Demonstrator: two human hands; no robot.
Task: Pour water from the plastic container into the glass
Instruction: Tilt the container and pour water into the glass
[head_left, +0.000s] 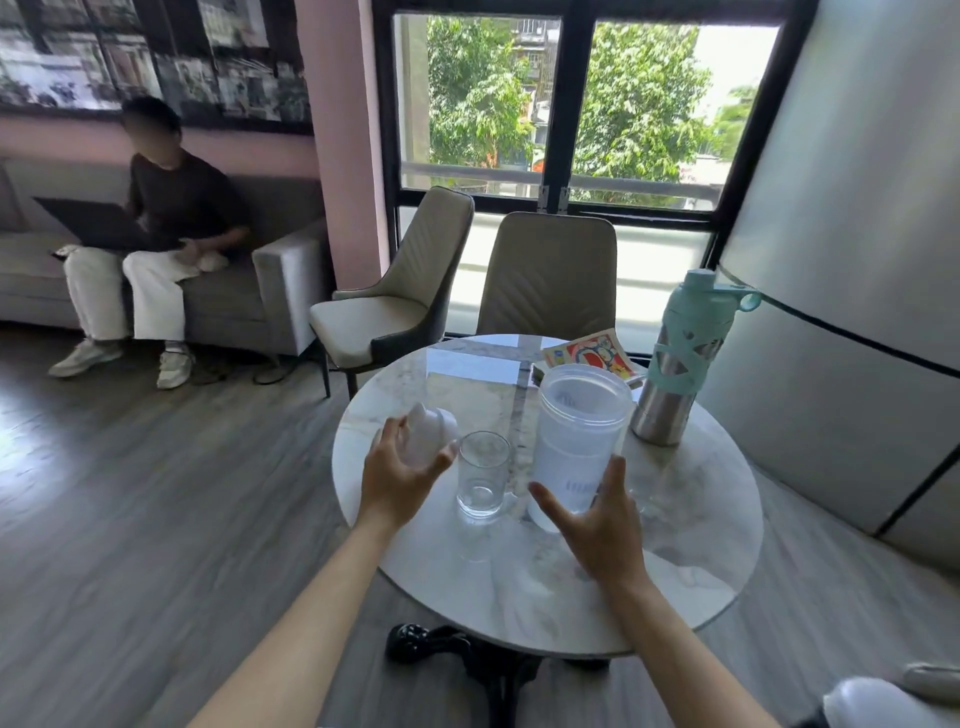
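A clear plastic container (576, 441) stands upright on the round marble table (675, 561), its top uncovered. To its left stands a clear drinking glass (483, 475), empty or nearly so. My left hand (400, 478) is at the table's left edge, fingers curled around the container's whitish lid (431, 428). My right hand (597, 525) is in front of the container with fingers spread, close to its lower wall but not closed around it.
A steel bottle with a mint-green cap (680, 364) stands at the table's far right, a colourful booklet (592, 356) behind the container. Two beige chairs (545, 275) stand beyond the table. A person with a laptop sits on the sofa (280, 280) at the left.
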